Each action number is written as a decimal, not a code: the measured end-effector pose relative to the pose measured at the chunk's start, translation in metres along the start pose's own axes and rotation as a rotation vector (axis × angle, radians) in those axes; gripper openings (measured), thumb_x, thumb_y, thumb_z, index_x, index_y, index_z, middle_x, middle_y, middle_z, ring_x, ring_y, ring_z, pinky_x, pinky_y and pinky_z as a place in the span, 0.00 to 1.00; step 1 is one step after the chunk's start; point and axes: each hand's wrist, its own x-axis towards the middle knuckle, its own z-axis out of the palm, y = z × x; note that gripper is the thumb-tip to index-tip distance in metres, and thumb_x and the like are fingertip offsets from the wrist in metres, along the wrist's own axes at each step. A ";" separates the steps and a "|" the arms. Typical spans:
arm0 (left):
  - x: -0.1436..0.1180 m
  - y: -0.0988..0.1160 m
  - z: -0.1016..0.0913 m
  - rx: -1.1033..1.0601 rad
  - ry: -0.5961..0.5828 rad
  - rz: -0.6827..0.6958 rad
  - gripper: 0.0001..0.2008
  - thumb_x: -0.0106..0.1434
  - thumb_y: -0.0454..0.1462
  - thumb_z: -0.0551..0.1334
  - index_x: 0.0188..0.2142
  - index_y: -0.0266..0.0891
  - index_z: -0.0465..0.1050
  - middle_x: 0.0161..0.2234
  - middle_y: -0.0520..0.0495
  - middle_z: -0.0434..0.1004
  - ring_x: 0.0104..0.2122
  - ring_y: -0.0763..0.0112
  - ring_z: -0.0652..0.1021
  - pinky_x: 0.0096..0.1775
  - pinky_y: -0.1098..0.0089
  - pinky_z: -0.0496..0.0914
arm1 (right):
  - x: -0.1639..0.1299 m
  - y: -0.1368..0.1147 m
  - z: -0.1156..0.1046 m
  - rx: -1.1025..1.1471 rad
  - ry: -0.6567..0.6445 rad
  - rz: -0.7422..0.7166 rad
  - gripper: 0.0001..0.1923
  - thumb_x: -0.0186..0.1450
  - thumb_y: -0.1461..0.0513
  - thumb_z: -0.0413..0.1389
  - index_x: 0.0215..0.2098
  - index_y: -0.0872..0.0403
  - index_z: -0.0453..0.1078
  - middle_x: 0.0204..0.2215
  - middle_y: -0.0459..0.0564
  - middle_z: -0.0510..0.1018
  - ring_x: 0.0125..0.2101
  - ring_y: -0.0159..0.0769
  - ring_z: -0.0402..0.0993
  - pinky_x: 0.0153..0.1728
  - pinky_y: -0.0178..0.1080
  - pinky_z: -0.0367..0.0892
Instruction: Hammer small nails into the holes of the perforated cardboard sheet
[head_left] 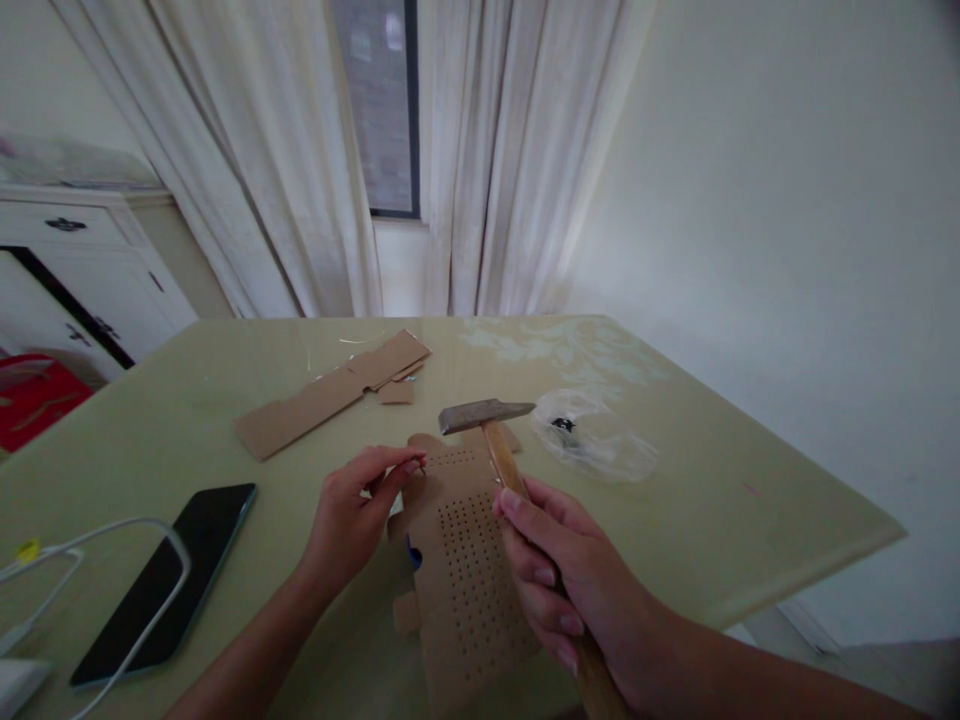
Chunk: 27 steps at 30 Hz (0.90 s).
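Here, holed cardboard (pixel 472 570) between left grip (pixel 354 508), tight on nail (pixel 423 469), and right grip (pixel 559 565), tight round hammer (pixel 487 412)

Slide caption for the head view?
Right hand grips a hammer; left hand pinches a thin piece at hole-dotted cardboard.

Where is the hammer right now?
In the head view, the hammer is just right of centre, held in the right hand, its metal head near the far end of the cardboard with little holes.
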 end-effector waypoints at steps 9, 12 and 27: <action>-0.002 -0.001 0.000 0.029 0.001 0.043 0.10 0.71 0.43 0.65 0.43 0.46 0.87 0.36 0.49 0.87 0.30 0.69 0.79 0.33 0.70 0.71 | 0.001 0.001 0.001 0.002 0.011 0.007 0.26 0.64 0.42 0.68 0.36 0.48 0.61 0.17 0.30 0.62 0.09 0.20 0.47 0.06 0.25 0.59; 0.000 0.000 0.000 0.073 0.030 0.061 0.09 0.71 0.43 0.65 0.42 0.46 0.85 0.35 0.50 0.85 0.28 0.70 0.74 0.33 0.70 0.70 | 0.003 -0.001 -0.003 -0.043 0.026 -0.020 0.25 0.65 0.42 0.67 0.36 0.48 0.61 0.18 0.30 0.62 0.10 0.20 0.47 0.06 0.25 0.59; -0.006 -0.003 0.020 -0.271 -0.046 -0.302 0.15 0.71 0.50 0.63 0.41 0.42 0.76 0.34 0.50 0.77 0.35 0.66 0.76 0.37 0.69 0.72 | 0.024 -0.001 -0.061 -0.603 0.385 -0.125 0.18 0.66 0.50 0.67 0.42 0.48 0.65 0.13 0.30 0.60 0.11 0.25 0.52 0.09 0.26 0.55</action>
